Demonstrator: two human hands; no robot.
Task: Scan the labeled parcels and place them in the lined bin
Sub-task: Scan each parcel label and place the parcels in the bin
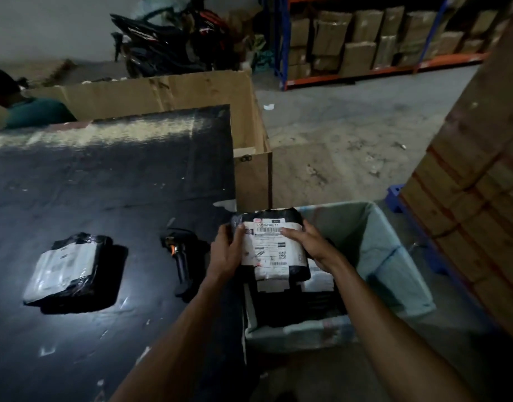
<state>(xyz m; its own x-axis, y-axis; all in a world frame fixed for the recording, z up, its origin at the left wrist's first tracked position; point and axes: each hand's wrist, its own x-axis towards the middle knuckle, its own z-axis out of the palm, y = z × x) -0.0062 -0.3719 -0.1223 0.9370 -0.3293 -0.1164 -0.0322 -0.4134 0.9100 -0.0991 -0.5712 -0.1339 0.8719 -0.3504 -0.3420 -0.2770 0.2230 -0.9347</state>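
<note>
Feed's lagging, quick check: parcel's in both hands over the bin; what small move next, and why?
Probably lower the parcel onto the stack in the lined bin and release: left hand and right hand hold it above, and the scanner lies on the table.

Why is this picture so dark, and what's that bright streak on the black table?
Head view: the room is dim; glare streaks the black table; a bright patch lights the loose parcel on it; the label on the held parcel is soft, partly readable; the shelving leans from wide-angle distortion.
</note>
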